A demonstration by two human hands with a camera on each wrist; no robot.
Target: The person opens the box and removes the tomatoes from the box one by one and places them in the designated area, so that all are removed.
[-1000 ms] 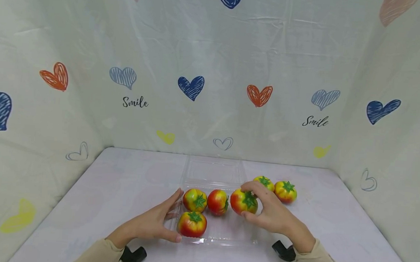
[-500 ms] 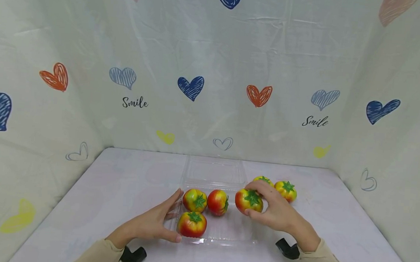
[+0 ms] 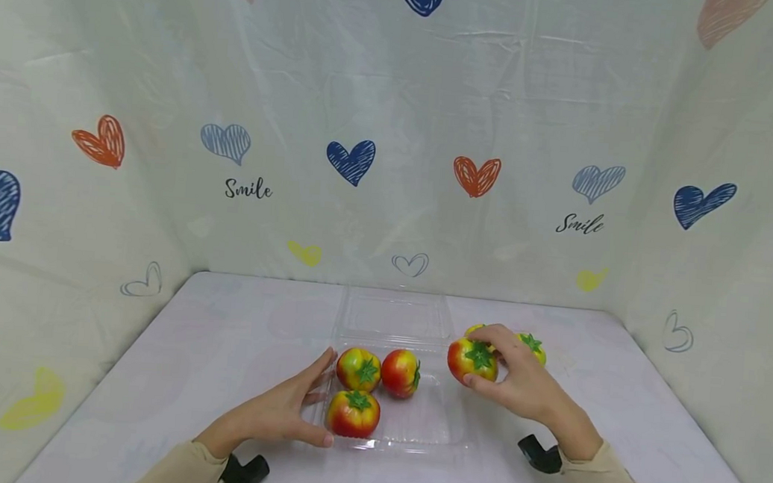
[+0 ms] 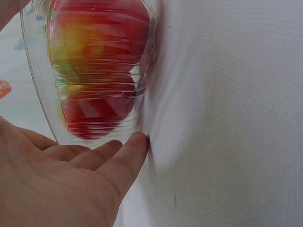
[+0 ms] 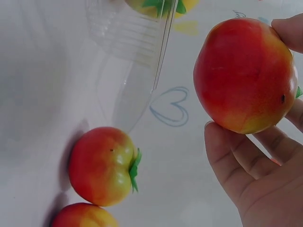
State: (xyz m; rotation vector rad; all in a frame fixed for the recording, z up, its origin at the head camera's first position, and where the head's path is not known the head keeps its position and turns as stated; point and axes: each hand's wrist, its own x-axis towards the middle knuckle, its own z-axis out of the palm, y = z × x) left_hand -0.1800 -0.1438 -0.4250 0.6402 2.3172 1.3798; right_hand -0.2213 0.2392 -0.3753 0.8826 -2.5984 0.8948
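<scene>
Since a second before, the right hand (image 3: 518,382) had carried its tomato (image 3: 473,359) rightward, out of the clear tray (image 3: 414,423) and past its right edge.

Head view: its grip curled round that tomato, while the left hand (image 3: 280,410) lay flat, fingers spread against the tray's left side, on the surface (image 3: 218,334).

Left wrist view: straight fingers (image 4: 120,161) touched the tray wall (image 4: 42,94).

Right wrist view: fingers pinched the tomato (image 5: 244,75) above two loose tomatoes (image 5: 102,165).

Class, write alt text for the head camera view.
The right hand grips a tomato just right of a clear tray holding three tomatoes, while the left hand rests against the tray's left side.
</scene>
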